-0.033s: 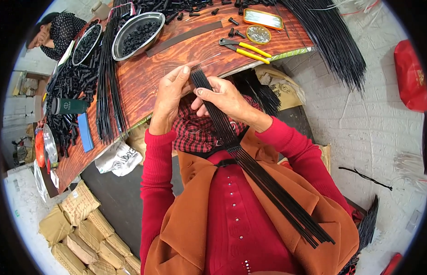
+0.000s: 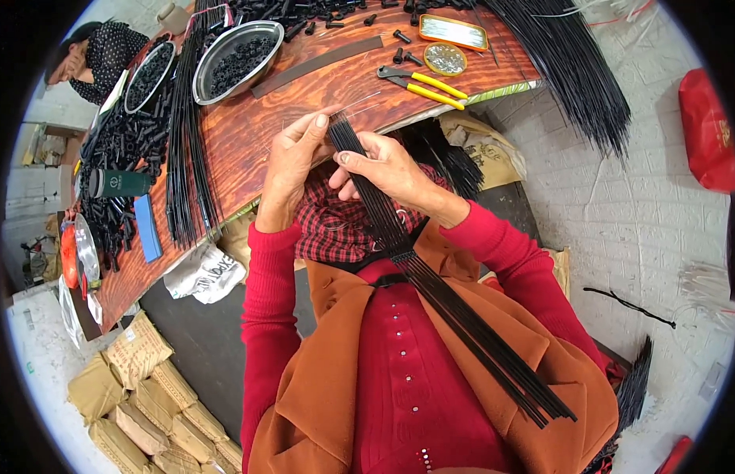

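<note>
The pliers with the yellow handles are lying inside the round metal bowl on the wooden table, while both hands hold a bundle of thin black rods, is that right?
Not quite. The head view shows the pliers lying on the bare wooden table, to the right of the round metal bowl, which holds small black pieces. The left hand and right hand do hold the bundle of thin black rods.
</note>
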